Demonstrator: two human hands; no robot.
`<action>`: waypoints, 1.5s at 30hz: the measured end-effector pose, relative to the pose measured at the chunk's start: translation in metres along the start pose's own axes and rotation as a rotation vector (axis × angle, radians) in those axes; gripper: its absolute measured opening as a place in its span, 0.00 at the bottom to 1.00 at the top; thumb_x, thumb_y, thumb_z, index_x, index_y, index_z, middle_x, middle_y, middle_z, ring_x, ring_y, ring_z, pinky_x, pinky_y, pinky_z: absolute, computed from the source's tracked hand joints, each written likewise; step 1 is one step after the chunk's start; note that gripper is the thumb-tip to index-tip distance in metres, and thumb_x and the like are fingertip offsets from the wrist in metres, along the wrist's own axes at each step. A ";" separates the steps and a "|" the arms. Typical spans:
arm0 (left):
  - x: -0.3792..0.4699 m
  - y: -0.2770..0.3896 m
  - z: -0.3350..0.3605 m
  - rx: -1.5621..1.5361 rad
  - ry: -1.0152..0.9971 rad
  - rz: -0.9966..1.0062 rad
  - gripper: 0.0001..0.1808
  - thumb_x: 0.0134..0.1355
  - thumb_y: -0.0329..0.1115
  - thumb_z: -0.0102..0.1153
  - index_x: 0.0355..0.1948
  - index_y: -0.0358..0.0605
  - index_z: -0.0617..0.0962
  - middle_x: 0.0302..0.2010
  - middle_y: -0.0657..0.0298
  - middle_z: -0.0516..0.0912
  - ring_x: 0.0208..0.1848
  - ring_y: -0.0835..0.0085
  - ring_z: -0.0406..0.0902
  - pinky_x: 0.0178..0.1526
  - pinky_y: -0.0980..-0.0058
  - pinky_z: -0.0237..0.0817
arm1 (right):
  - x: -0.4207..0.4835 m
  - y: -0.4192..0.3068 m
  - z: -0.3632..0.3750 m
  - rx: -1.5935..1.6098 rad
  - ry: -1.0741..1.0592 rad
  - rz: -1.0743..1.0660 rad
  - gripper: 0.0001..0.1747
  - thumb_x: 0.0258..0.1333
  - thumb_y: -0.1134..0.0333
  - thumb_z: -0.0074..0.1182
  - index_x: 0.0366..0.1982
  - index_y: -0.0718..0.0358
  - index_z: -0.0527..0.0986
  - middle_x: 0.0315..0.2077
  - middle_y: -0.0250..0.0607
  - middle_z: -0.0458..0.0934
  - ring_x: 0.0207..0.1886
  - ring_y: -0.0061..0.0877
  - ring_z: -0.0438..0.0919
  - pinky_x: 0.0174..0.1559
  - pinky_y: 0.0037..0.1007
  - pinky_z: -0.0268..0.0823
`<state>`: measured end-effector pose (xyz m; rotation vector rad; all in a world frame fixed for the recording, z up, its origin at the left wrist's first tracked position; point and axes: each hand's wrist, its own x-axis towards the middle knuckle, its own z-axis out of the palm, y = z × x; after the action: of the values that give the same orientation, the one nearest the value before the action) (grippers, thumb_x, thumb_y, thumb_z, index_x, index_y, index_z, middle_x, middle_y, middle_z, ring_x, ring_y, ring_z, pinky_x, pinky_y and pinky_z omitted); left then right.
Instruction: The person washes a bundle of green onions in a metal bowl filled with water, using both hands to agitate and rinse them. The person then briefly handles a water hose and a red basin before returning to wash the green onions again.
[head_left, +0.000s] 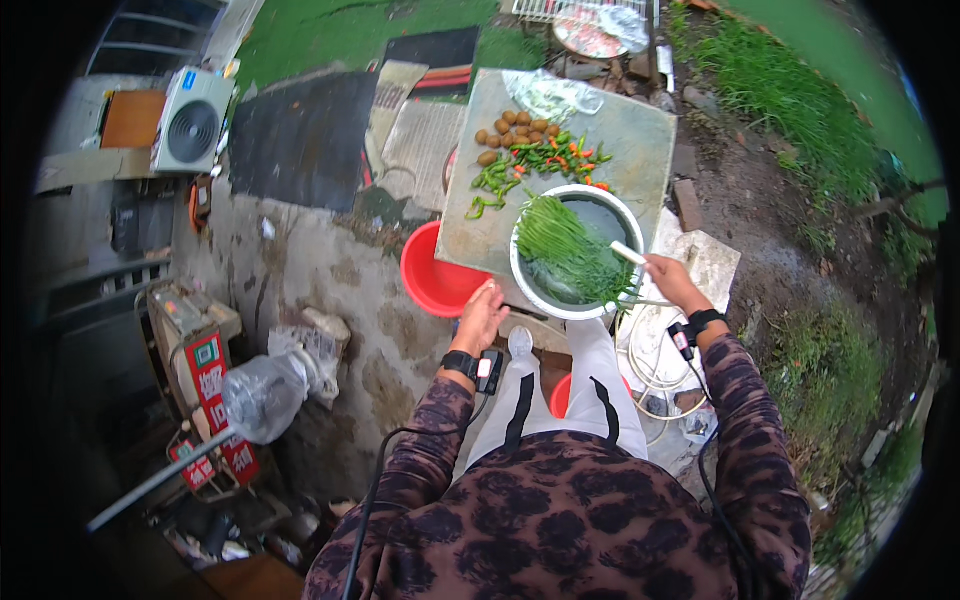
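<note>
My right hand (673, 283) grips a white hose (628, 253), its end pointing over a white-rimmed basin (517, 262). Inside the basin, a large bunch of chives or similar thin green stalks (559, 240) lies in water, some tips hanging over the near rim. My left hand (482, 315) holds nothing, its fingers apart, near the front edge of a red basin (420, 270). The white-rimmed basin rests on a stone-topped table (480, 232). Beyond it lie green and red chili peppers (555, 159) and several brown kiwifruit (517, 129).
A crumpled plastic bag (551, 94) lies at the table's far side. Coiled hose (652, 352) sits on the ground to my right. Another red container (560, 396) shows between my legs. Left stand a plastic-wrapped pole end (262, 394) and an air-conditioner unit (193, 124).
</note>
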<state>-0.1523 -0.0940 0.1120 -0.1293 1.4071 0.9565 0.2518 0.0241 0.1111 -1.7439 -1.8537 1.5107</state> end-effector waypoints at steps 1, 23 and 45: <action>-0.010 -0.001 -0.015 0.091 0.048 0.115 0.25 0.68 0.43 0.55 0.63 0.48 0.70 0.62 0.64 0.71 0.63 0.67 0.66 0.65 0.56 0.56 | 0.008 0.017 -0.007 0.042 0.002 0.058 0.16 0.65 0.65 0.49 0.50 0.64 0.77 0.33 0.43 0.82 0.32 0.28 0.78 0.40 0.32 0.71; -0.060 -0.116 -0.157 0.702 0.489 0.240 0.40 0.62 0.22 0.52 0.72 0.38 0.50 0.67 0.55 0.68 0.67 0.61 0.66 0.64 0.70 0.57 | 0.008 0.128 -0.055 -0.255 0.223 0.219 0.20 0.59 0.68 0.53 0.53 0.68 0.74 0.44 0.52 0.81 0.48 0.37 0.81 0.52 0.33 0.71; 0.059 -0.077 0.064 0.214 -0.015 0.106 0.47 0.66 0.46 0.57 0.72 0.35 0.45 0.74 0.48 0.49 0.75 0.63 0.47 0.72 0.67 0.44 | 0.078 -0.004 0.028 -0.037 -0.154 -0.171 0.34 0.53 0.64 0.64 0.62 0.62 0.67 0.58 0.51 0.71 0.62 0.38 0.70 0.63 0.34 0.63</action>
<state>-0.0623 -0.0755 0.0404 0.1134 1.5044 0.8847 0.2063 0.0746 0.0627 -1.4773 -2.0578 1.5925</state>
